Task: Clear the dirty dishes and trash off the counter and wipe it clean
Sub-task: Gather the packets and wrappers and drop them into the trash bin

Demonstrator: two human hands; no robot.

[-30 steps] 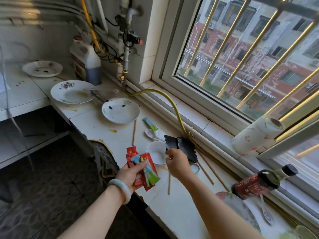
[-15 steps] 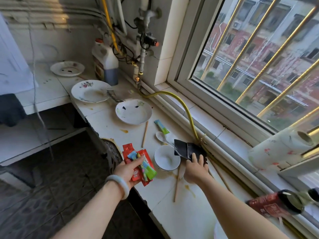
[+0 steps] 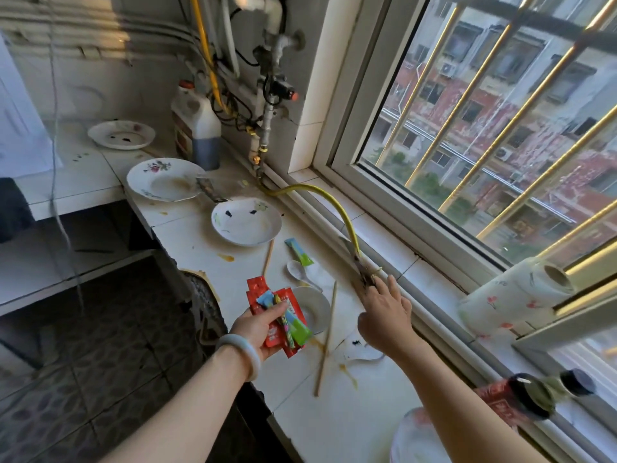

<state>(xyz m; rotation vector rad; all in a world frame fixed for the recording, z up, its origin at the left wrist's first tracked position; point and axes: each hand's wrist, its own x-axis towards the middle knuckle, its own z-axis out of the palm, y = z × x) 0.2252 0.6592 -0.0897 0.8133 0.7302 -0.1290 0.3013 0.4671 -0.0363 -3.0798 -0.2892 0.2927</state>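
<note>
One view only, from the head, looking down along a long white counter [image 3: 334,412] under a window.

Holds a bunch of small packets [image 3: 283,317], red, blue and green, in the left hand [image 3: 260,329], fingers curled under and thumb pressed on top, just above the counter's near edge. Wears a pale bracelet [image 3: 242,354] on that wrist.

Reaches the right hand [image 3: 384,315] to the back of the counter, fingers stretched toward a dark wrapper [image 3: 359,265] standing on its edge beside a yellow hose [image 3: 334,208]. Touches the wrapper's near end with the fingertips. Cannot tell if pinching it or not.

Lots of mess on the counter:
- A far plate [image 3: 122,135], then a flower plate [image 3: 163,178], then a near plate [image 3: 247,222] with dark bits on it.
- An orange sauce spot [image 3: 225,258] close to the near plate.
- A loose packet [image 3: 298,252], blue and green, next to a white spoon [image 3: 298,270].
- A small dish [image 3: 314,309] just beside the held packets.
- A first chopstick [image 3: 268,257] by the near plate.
- A second chopstick [image 3: 325,339] between the two hands.

By the wall, a jug [image 3: 197,128] with dark liquid inside. On the window ledge, a paper towel roll [image 3: 514,295] lying on its side. Near the right arm, a blurry dark bottle [image 3: 521,392] with a red label, also on its side.
</note>
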